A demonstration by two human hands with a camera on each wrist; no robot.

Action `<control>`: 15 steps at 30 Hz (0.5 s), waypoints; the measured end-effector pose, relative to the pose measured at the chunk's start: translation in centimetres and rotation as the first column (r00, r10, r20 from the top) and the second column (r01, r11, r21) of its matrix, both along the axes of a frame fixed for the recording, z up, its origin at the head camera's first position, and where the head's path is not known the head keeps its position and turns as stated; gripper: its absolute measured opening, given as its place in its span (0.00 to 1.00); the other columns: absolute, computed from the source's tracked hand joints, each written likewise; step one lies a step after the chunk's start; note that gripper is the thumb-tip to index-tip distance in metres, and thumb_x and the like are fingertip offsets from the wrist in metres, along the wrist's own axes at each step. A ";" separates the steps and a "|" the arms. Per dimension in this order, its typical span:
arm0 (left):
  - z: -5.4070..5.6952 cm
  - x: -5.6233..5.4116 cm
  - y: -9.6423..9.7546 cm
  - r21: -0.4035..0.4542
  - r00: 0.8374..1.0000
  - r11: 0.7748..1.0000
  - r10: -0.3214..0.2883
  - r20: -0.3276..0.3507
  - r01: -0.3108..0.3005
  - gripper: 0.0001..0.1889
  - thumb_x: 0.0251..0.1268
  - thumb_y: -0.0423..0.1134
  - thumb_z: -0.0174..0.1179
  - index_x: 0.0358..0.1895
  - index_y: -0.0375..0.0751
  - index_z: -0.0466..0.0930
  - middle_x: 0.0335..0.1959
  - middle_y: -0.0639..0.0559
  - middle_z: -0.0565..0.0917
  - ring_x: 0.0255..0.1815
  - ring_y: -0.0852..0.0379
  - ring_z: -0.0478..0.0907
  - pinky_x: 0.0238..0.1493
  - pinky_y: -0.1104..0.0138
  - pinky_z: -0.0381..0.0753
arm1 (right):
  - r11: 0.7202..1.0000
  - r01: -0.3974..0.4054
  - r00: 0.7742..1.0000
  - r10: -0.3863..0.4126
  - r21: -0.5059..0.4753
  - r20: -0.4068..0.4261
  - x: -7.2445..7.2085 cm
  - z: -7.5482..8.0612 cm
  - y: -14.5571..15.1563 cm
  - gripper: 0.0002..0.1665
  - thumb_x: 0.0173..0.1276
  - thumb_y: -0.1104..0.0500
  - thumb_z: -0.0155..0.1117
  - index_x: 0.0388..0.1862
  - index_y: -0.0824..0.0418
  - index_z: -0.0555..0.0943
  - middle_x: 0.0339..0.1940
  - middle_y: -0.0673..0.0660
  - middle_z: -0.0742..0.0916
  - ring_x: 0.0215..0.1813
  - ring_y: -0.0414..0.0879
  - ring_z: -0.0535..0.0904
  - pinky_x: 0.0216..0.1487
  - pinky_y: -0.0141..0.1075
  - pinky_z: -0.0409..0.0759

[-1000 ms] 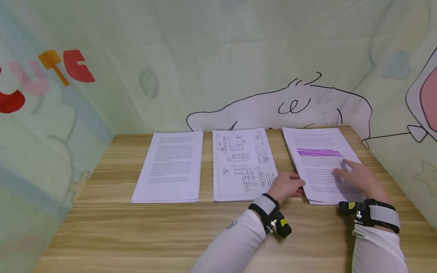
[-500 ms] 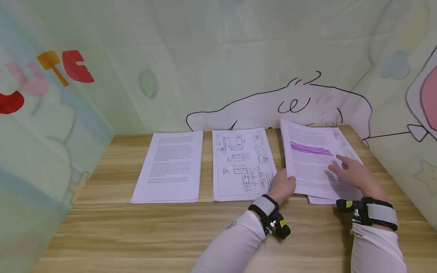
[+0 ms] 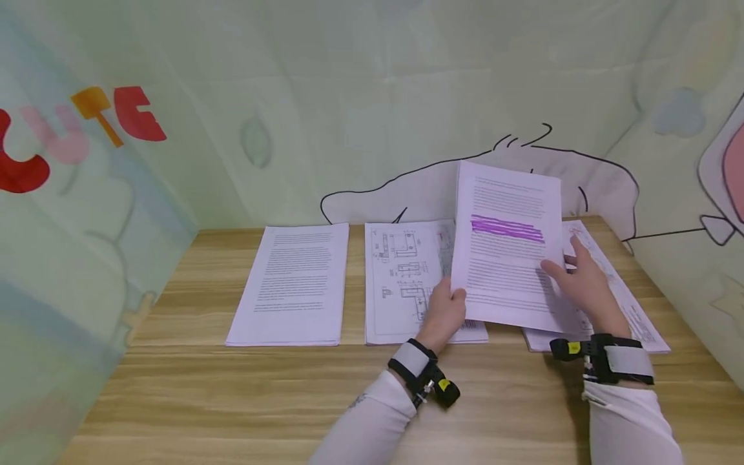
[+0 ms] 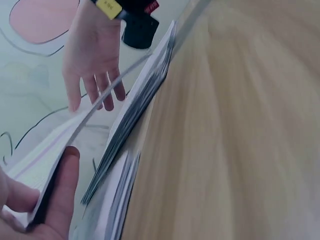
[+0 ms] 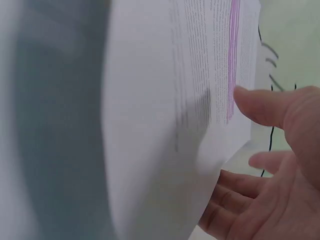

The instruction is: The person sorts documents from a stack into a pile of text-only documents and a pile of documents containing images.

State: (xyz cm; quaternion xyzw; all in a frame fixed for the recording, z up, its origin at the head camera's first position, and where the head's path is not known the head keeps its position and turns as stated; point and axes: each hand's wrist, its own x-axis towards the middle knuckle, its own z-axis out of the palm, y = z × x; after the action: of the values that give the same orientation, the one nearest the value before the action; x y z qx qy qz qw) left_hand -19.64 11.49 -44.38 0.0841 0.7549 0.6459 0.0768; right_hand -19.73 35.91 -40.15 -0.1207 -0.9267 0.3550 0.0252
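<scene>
Above the table [image 3: 244, 400], the left grip [image 3: 444, 315] pinches highlighted papers [image 3: 504, 268], the right grip [image 3: 588, 287] spread apart.

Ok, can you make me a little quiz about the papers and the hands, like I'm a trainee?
1. What colour are the marks across the lifted paper?
A) green
B) purple
C) orange

2. True or false: the leftmost stack in the head view has a drawing on its top sheet.

3. Which of the person's own hands pinches the lifted paper along its left edge?

Key:
1. B
2. False; its top sheet shows printed text.
3. The left hand.
</scene>
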 end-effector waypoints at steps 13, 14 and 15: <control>0.5 -0.4 -6.3 0.168 0.989 0.984 0.086 -0.123 -0.064 0.14 0.70 0.37 0.43 0.56 0.49 0.68 0.45 0.59 0.76 0.45 0.64 0.73 0.50 0.65 0.70 | 0.801 -0.036 0.996 -0.023 -0.597 -0.092 -0.3 1.6 -6.3 0.48 0.59 0.45 0.63 0.73 0.47 0.49 0.52 0.56 0.77 0.38 0.42 0.81 0.34 0.31 0.79; 0.6 -0.4 -6.6 0.174 0.988 0.983 0.087 -0.130 -0.064 0.14 0.70 0.36 0.44 0.56 0.47 0.69 0.45 0.58 0.76 0.46 0.63 0.73 0.51 0.64 0.70 | 0.750 -0.052 0.995 -0.014 -0.659 -0.094 -0.3 1.5 -6.6 0.47 0.58 0.47 0.64 0.72 0.48 0.52 0.49 0.53 0.79 0.37 0.41 0.81 0.33 0.32 0.79; 0.7 -0.4 -7.0 0.179 0.987 0.982 0.087 -0.136 -0.062 0.14 0.70 0.35 0.44 0.56 0.47 0.68 0.46 0.57 0.76 0.46 0.62 0.73 0.51 0.63 0.70 | 0.694 -0.070 0.995 0.001 -0.716 -0.097 -0.3 1.5 -6.9 0.45 0.58 0.49 0.65 0.71 0.49 0.54 0.47 0.52 0.80 0.37 0.41 0.82 0.33 0.33 0.80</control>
State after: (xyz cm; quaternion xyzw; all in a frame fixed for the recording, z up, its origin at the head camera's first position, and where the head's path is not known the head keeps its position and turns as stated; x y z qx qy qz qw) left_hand -20.03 4.53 -43.68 0.1083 0.7017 0.7041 -0.0097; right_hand -19.99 28.99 -38.65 -0.0871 -0.7146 0.6940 0.0104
